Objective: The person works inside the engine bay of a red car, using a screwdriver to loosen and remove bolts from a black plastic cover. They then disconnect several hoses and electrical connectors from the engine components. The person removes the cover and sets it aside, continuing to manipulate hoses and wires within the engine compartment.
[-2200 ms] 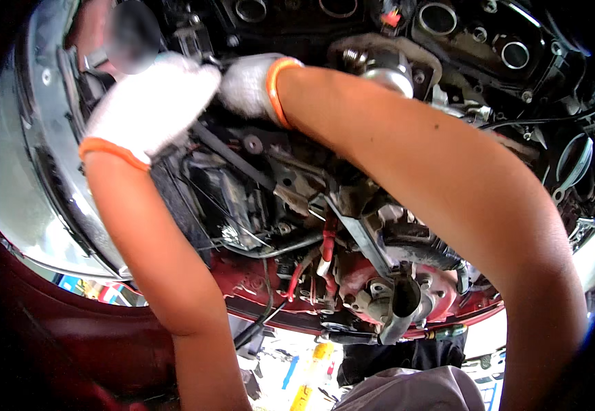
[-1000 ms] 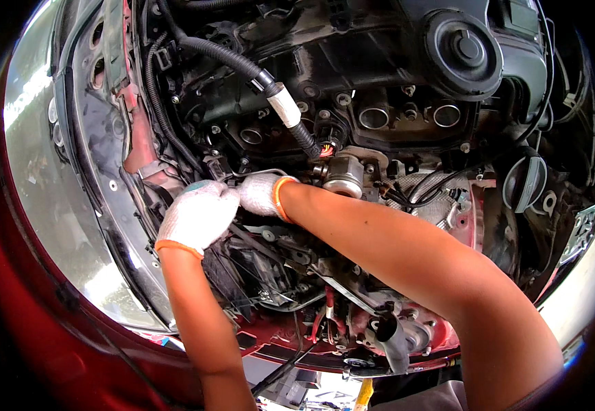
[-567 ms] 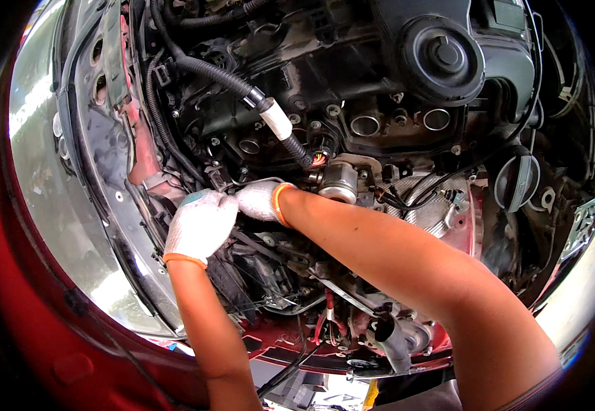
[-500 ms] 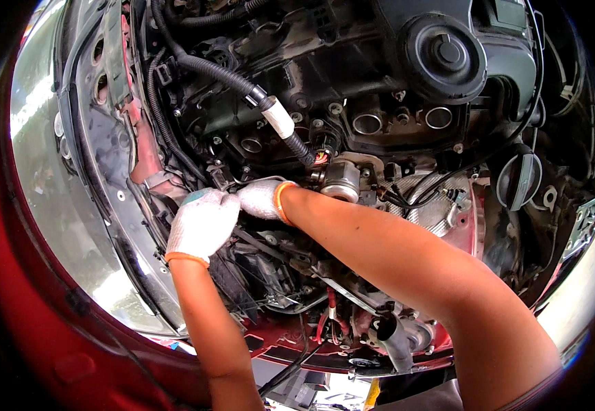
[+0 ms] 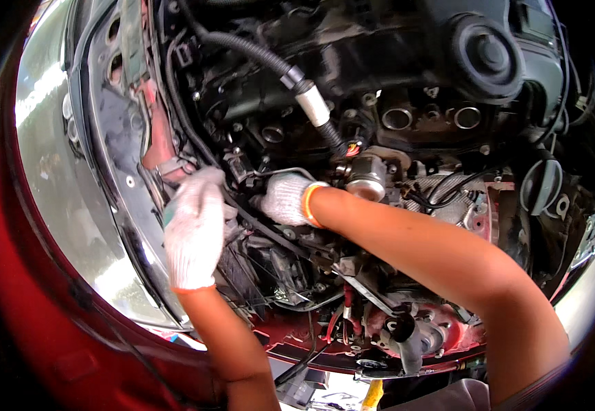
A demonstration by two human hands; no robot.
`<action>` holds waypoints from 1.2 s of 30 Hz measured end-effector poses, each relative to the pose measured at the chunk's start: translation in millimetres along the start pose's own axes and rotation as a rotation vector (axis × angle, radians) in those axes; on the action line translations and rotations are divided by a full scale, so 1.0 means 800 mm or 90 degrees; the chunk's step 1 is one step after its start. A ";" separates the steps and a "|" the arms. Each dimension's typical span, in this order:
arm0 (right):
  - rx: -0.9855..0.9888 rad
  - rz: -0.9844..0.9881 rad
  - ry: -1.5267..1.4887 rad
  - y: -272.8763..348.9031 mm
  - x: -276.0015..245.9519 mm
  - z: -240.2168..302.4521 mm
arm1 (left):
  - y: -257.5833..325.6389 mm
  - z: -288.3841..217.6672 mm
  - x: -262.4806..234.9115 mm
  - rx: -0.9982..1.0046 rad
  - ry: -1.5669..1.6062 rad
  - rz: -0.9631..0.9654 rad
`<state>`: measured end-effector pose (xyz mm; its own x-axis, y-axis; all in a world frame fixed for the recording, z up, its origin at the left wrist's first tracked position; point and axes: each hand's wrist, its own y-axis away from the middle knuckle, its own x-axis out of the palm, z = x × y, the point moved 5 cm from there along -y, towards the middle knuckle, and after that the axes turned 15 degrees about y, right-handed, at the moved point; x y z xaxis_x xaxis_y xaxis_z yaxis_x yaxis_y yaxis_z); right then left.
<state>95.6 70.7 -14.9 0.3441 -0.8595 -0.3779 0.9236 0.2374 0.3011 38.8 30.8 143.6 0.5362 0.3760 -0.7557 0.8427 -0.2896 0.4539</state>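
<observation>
Red bodywork [image 5: 27, 294] curves round an open engine bay from nine o'clock down to seven, with a pale glass panel [image 5: 47, 205] just inside it, bright with reflections. Next comes a red metal strip [image 5: 159, 133] toward ten o'clock.

At nine o'clock is the left hand [image 5: 197, 229], in a white knitted glove with an orange cuff. Its fingers are bent, their tips near the lower end of the red strip; they are blurred, and I cannot tell whether they grip anything. Just right of it, toward ten o'clock, sits a small black block [image 5: 241, 166]. Below that block, a black tube [image 5: 277, 235] slants past the gap between the hands, heading toward five o'clock.

Near the middle of the view is the right hand [image 5: 287, 200], gloved the same way, its forearm reaching in from four o'clock. Its fingers curl toward nine o'clock; what lies under them is hidden, so their hold cannot be told. The two hands are apart, close to each other.

At twelve o'clock a ribbed black hose [image 5: 249, 55] wears a white sleeve [image 5: 312, 104]. Just right of the right hand is a shiny metal can [image 5: 367, 179]; at five o'clock, a grey spout [image 5: 409, 348]. A round black cap [image 5: 493, 51] sits at two o'clock, and a ridged knob [image 5: 541, 186] at three.
</observation>
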 end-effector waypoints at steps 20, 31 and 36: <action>0.073 -0.044 -0.049 0.017 -0.013 -0.006 | -0.018 0.012 0.012 -0.080 0.103 0.056; 0.017 -0.161 -0.126 0.019 -0.008 -0.008 | -0.005 0.040 0.041 0.021 0.119 -0.025; -0.017 -0.155 -0.166 0.020 -0.008 -0.008 | -0.010 0.023 0.042 0.047 0.344 -0.070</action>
<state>109.6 82.6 -13.0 0.0624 -0.9782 -0.1982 0.9783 0.0206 0.2063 49.2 29.6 106.0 0.4107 0.7997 -0.4380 0.8997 -0.2775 0.3369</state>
